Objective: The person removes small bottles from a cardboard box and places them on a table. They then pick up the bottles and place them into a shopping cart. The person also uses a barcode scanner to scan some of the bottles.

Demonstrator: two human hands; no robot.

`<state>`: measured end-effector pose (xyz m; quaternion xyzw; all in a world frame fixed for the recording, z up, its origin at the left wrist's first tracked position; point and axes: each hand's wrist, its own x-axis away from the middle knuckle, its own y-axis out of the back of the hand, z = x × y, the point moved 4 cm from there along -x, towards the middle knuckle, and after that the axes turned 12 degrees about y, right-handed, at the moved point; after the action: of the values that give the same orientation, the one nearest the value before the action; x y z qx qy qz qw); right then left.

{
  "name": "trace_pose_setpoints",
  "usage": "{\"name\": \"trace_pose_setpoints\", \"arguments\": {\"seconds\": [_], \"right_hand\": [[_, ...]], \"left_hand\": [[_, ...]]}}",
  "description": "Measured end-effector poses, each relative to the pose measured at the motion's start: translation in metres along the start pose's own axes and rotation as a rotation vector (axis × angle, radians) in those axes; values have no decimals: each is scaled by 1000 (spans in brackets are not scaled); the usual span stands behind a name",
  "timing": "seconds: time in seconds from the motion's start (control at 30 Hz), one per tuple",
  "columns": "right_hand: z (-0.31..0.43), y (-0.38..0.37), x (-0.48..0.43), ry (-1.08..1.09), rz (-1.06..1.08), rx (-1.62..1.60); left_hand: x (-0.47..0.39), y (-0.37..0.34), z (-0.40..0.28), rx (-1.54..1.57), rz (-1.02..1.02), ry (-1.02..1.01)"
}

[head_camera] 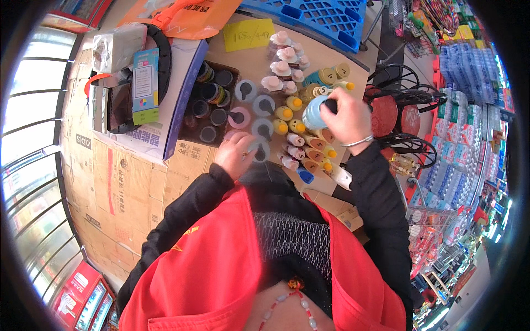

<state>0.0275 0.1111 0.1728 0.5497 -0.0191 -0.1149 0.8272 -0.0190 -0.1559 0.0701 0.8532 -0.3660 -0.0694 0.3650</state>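
My right hand grips a light blue bottle by its black top and holds it tilted over the right side of the table. My left hand is at the near end of a group of clear-topped bottles with dark pumps. Its fingers partly cover a pink-topped bottle there, and its grip is hidden. One pink bottle with a dark pump stands just beyond it. Between my hands are several cream bottles with yellow caps. White-capped bottles lie closer to me.
An open carton of dark-lidded jars stands left of the pumps. Pink-capped bottles are grouped farther back, near a yellow handwritten card. A blue plastic pallet borders the far side. Stools with red seats stand right of the table.
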Motion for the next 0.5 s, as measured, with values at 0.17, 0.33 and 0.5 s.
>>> {"name": "trace_pose_setpoints", "arguments": {"seconds": [0.17, 0.33, 0.5], "right_hand": [[47, 43, -69, 263, -182, -214], [71, -25, -125, 297, -243, -110], [59, -120, -160, 57, 46, 2]], "left_hand": [[22, 22, 14, 132, -72, 82], [45, 30, 37, 121, -78, 218], [65, 31, 57, 184, -64, 303]]}}
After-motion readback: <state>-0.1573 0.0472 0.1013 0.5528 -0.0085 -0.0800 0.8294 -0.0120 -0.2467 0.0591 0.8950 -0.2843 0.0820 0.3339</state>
